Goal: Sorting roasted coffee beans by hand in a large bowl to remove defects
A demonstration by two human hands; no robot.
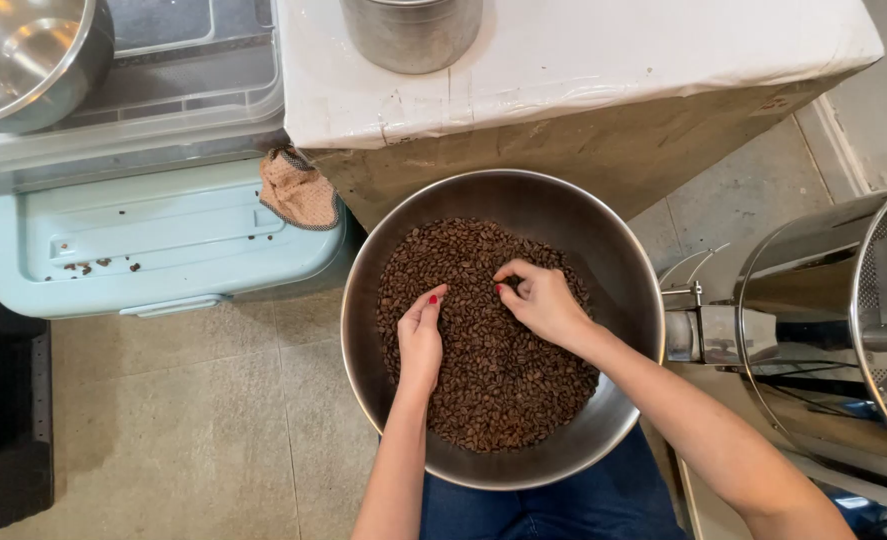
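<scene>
A wide steel bowl (pixel 503 330) sits on the person's lap, over blue trousers (pixel 563 505), which keeps it low and close so both hands can work inside it without stretching. It holds a thick heap of dark roasted coffee beans (pixel 493 370), banked toward the near and right side.

The left hand (pixel 420 335) stands on its edge in the beans, fingers curled together and thumb tip pressed to fingertip, as if nipping at a bean or two; whether anything sits between them I cannot tell. The right hand (pixel 541 300) lies just beside it, palm down on the heap, fingers bent and drawn in toward the thumb in a loose pinch. The two nearly meet over the middle of the pile.

Beyond the hands stands a bench (pixel 583 60) wrapped in white sheeting, with a steel canister (pixel 411 30) on top. To the left of the hands, a pale blue plastic bin (pixel 163 240) lies on the floor, a few stray beans on its lid and a patterned cloth (pixel 298 190) draped at its corner. To the right, a steel drum machine (pixel 833 320) with a perforated wall stands close by.
</scene>
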